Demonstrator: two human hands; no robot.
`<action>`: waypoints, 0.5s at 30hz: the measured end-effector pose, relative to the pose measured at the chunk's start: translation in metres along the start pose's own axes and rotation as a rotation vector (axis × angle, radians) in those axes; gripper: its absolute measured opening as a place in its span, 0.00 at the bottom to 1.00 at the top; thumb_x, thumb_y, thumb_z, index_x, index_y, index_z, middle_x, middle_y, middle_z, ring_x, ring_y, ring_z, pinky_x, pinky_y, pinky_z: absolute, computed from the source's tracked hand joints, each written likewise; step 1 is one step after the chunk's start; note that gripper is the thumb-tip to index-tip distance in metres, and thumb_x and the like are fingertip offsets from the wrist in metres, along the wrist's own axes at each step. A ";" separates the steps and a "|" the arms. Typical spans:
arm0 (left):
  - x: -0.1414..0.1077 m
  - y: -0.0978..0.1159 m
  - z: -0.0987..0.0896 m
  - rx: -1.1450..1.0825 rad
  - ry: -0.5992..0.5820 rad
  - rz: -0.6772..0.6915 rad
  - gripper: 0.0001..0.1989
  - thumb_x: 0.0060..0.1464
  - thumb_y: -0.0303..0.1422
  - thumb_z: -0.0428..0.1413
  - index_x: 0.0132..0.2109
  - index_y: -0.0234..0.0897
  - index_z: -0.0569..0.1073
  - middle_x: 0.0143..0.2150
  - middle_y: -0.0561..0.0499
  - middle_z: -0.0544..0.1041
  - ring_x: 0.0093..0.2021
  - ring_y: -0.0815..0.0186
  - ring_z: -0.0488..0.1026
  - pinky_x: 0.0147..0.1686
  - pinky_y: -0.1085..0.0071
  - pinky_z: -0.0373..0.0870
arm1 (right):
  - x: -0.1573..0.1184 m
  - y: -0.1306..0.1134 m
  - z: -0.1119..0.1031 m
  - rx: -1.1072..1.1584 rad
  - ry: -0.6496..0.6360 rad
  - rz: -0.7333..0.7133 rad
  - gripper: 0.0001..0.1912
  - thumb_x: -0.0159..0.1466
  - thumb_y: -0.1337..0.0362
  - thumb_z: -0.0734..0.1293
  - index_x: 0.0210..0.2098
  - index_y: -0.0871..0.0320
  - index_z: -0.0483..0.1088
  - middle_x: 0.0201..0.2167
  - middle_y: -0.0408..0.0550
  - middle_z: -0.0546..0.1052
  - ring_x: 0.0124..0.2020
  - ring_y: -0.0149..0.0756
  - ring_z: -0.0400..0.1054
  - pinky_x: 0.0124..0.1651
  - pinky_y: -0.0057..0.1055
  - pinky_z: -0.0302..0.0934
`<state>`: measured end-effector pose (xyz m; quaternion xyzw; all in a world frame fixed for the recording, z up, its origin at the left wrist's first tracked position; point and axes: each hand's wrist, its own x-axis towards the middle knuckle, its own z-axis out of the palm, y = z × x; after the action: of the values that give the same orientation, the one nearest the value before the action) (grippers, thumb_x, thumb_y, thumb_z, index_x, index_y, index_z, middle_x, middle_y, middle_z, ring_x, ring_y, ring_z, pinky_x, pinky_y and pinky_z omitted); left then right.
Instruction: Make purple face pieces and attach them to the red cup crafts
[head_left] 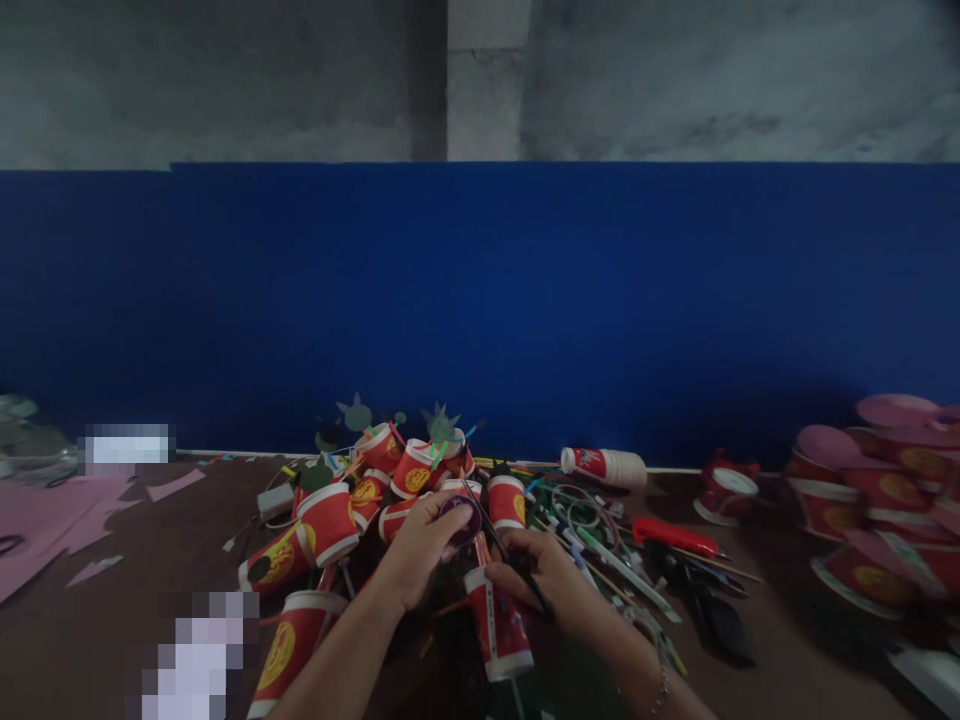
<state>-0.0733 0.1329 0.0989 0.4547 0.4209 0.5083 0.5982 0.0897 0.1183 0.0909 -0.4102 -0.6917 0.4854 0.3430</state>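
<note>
Near the middle of the table, my left hand [431,535] is closed on a dark purple round piece [461,522], its thumb lying across it. My right hand [540,580] is closed round a pair of dark scissors [491,520], whose long blades point up and left beside the round piece. Just below the hands a red paper cup [501,630] with a straw lies tilted. Around my left hand are several red cups with yellow emblems, such as one red cup [328,525], some bearing green paper cut-outs [441,422].
Right of my hands lie a cable tangle [585,515], a red tool [675,537], a black object [724,625] and stacked white-rimmed cups [606,467]. Pink-topped cups [892,490] crowd the far right. Pink paper [52,520] covers the left. A blue panel [480,310] stands behind.
</note>
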 end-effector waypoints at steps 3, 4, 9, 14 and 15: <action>0.000 -0.001 -0.001 0.042 -0.008 -0.027 0.08 0.44 0.33 0.57 0.31 0.33 0.72 0.22 0.57 0.67 0.18 0.77 0.58 0.16 0.82 0.49 | 0.000 0.001 -0.001 -0.002 -0.030 -0.003 0.20 0.53 0.49 0.67 0.21 0.58 0.59 0.16 0.35 0.57 0.17 0.23 0.48 0.19 0.22 0.43; 0.001 -0.001 -0.002 0.049 -0.006 -0.033 0.07 0.44 0.33 0.57 0.31 0.33 0.72 0.22 0.57 0.68 0.19 0.77 0.59 0.16 0.82 0.50 | 0.000 0.002 -0.002 -0.008 -0.032 0.001 0.20 0.53 0.49 0.67 0.21 0.58 0.58 0.15 0.35 0.56 0.17 0.23 0.48 0.18 0.22 0.43; 0.002 0.000 -0.003 0.052 -0.005 -0.071 0.08 0.42 0.34 0.58 0.31 0.34 0.73 0.23 0.56 0.71 0.21 0.75 0.64 0.18 0.81 0.53 | -0.003 0.001 -0.004 -0.020 -0.039 0.020 0.20 0.54 0.50 0.66 0.20 0.57 0.57 0.15 0.34 0.57 0.14 0.22 0.48 0.16 0.22 0.42; 0.002 -0.001 -0.005 0.062 -0.021 -0.066 0.09 0.42 0.34 0.58 0.31 0.33 0.73 0.22 0.55 0.70 0.21 0.75 0.63 0.17 0.81 0.50 | -0.004 0.002 -0.005 -0.029 -0.056 0.024 0.18 0.56 0.51 0.65 0.22 0.57 0.60 0.14 0.35 0.57 0.14 0.23 0.49 0.16 0.22 0.42; 0.002 -0.001 -0.006 0.062 -0.030 -0.059 0.09 0.42 0.34 0.58 0.31 0.33 0.73 0.22 0.56 0.69 0.20 0.75 0.62 0.16 0.81 0.48 | -0.003 0.003 -0.005 -0.035 -0.055 0.019 0.18 0.56 0.51 0.65 0.22 0.57 0.60 0.14 0.35 0.57 0.15 0.23 0.49 0.16 0.22 0.42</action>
<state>-0.0783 0.1359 0.0963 0.4677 0.4408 0.4702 0.6048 0.0964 0.1177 0.0898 -0.4090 -0.7053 0.4877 0.3121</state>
